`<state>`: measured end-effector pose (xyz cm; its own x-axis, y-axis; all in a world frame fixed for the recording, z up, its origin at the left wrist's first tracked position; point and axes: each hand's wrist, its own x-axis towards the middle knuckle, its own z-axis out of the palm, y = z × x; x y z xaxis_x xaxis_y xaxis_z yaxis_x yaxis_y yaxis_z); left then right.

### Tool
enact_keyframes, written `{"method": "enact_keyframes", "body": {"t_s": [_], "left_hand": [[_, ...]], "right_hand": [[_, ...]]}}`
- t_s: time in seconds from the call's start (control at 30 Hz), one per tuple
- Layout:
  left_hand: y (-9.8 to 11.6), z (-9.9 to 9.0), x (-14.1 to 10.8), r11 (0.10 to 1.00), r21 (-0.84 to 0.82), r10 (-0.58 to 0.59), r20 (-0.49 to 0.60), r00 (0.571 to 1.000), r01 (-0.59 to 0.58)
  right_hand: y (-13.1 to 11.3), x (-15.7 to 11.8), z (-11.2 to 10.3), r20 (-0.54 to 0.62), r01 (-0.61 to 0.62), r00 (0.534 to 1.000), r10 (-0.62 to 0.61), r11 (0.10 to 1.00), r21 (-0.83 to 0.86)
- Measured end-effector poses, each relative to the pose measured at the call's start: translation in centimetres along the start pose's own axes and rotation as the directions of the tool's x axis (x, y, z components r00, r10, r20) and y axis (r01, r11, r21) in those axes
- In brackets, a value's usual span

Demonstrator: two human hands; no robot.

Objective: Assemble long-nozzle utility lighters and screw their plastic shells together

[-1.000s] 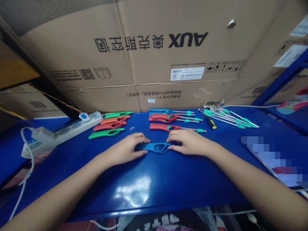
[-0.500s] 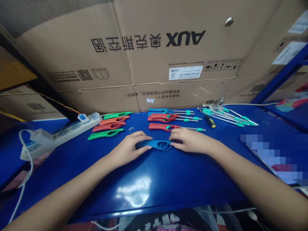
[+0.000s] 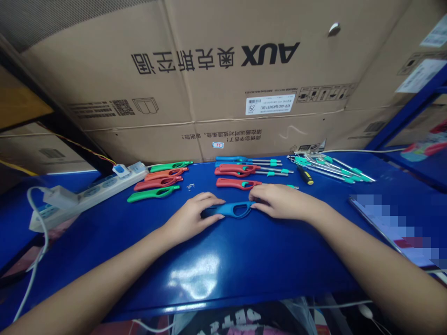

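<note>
A blue lighter handle with an oval loop lies low over the blue table, between my two hands. My left hand pinches its plain end between thumb and fingers. At the looped end, the fingertips of my right hand close on the tip; part of them is hidden. Just beyond, a red lighter with a metal tube lies partly behind my right hand. Small screws are scattered beyond my left hand.
Green, orange and red handles lie at the left, beside a white power strip. Blue and red lighters rest at mid-back. Right of them are loose metal tubes, a screwdriver and a phone-like device. Cardboard stands behind.
Both hands and the blue handle have shifted slightly right. The handle has turned a little, so its loop shows wider. My right hand covers more of the red lighter's tube.
</note>
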<state>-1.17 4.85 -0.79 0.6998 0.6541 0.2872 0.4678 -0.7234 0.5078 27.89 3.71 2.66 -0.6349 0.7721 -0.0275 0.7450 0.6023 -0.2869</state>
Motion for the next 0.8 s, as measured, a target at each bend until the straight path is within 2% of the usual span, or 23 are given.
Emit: {"method": "enact_keyframes", "body": {"t_s": [0.23,0.63,0.8], "left_hand": [[0.06,0.03,-0.1,0.999,0.041,-0.001,0.044,0.999,-0.001],[-0.07,-0.03,-0.25,0.991,0.125,0.05,0.039,0.998,-0.055],[0.08,-0.15,-0.21,0.987,0.157,0.027,0.06,0.998,-0.036]], "right_hand": [[-0.03,-0.15,-0.21,0.023,-0.014,1.0,0.015,1.0,-0.027],[0.06,0.0,-0.09,0.017,0.012,1.0,-0.01,0.996,-0.089],[0.11,-0.01,-0.09,0.018,0.028,1.0,-0.026,0.993,-0.118]]}}
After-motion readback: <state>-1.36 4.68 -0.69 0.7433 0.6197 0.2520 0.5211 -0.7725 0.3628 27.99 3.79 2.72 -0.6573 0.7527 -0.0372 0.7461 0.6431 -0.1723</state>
